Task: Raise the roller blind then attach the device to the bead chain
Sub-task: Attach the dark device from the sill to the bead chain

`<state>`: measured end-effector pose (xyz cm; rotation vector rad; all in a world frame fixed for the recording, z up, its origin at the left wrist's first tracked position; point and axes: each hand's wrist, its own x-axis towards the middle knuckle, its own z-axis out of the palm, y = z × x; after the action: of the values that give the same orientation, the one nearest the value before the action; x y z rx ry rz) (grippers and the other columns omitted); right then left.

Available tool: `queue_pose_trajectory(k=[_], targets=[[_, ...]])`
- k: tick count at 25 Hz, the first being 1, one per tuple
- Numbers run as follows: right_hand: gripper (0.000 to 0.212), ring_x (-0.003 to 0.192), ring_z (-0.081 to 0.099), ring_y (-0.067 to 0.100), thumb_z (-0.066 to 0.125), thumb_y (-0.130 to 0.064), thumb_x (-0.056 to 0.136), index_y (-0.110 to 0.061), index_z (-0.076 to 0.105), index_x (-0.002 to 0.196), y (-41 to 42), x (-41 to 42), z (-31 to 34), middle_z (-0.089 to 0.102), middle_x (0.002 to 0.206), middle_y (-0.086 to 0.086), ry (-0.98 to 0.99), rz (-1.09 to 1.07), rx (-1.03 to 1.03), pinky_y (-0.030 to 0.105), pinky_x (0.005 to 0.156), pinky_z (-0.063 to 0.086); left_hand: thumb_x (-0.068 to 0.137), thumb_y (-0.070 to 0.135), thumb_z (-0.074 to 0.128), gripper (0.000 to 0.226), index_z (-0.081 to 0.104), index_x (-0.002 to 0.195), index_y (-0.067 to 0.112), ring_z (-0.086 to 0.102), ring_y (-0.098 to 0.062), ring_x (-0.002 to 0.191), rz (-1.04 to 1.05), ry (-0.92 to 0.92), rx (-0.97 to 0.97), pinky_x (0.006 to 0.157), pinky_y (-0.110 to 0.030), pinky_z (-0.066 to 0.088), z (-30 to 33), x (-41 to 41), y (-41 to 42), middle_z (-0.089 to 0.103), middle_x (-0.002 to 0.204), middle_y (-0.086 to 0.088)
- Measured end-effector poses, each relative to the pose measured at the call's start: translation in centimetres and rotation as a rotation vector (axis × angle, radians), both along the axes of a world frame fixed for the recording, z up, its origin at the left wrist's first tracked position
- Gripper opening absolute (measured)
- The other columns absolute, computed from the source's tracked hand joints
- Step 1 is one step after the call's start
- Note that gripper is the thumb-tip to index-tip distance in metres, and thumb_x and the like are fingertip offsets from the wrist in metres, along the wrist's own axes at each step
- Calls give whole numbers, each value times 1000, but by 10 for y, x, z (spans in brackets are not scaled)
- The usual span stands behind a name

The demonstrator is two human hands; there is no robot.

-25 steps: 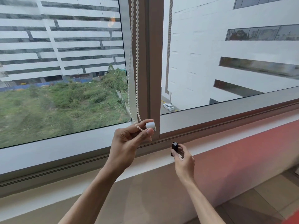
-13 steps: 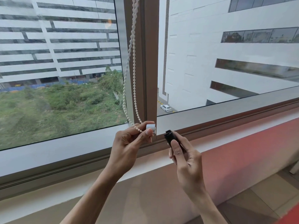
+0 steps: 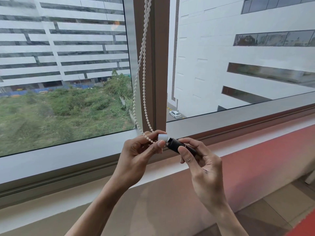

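Your left hand [image 3: 136, 155] pinches the white cap [image 3: 162, 137] at the bottom of the bead chain [image 3: 143, 70], right by the mullion [image 3: 160, 65]. Your right hand [image 3: 202, 169] holds the black device [image 3: 175, 145], its open end touching the cap.

We are in a room high up in a big building. We see a wide window [image 3: 68, 74] with a sill [image 3: 238, 143], a tiled floor [image 3: 281, 206], and office-like blocks [image 3: 238, 53], grass [image 3: 51, 116] and a car [image 3: 175, 114] far below.
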<state>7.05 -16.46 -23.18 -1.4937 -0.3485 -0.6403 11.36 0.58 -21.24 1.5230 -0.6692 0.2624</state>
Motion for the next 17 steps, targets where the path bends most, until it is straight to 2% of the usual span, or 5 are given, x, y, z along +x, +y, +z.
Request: queue_pose_trajectory(k=[4,6,12,15,17], targets=[[16,74,67,2,68,-26,87,-31,74,101,-3,-2,6,75,89,-14,-6,-8,-29,12,73,51,91,21,67,18,75,106,18,56,-13,78,20,-38,64,77,-32,47,3,-4,2,59,80,2],[16,77,68,3,68,-25,88,-29,74,102,-5,-3,9,74,89,-14,-15,-7,-44,12,75,51,90,20,66,19,75,106,18,56,-13,79,32,-54,92,76,-38,48,3,-6,3,60,81,0],[15,69,63,2,68,-21,87,-20,75,100,-4,-3,13,72,79,-13,18,24,2,11,68,48,89,22,66,10,73,92,29,57,-22,80,20,-74,91,77,-45,49,9,-13,4,62,92,-23],[15,61,58,7,69,-23,86,-17,77,98,-4,-2,15,69,70,-7,55,62,46,14,60,47,89,20,66,13,75,98,18,56,-30,82,40,-93,114,78,-51,49,7,-13,4,61,89,-23],[15,59,57,11,71,-25,83,-19,78,95,-5,-1,18,66,65,-1,86,90,72,19,56,47,89,17,67,18,75,103,11,56,-29,82,59,-105,139,77,-46,49,6,-13,6,62,87,-19]])
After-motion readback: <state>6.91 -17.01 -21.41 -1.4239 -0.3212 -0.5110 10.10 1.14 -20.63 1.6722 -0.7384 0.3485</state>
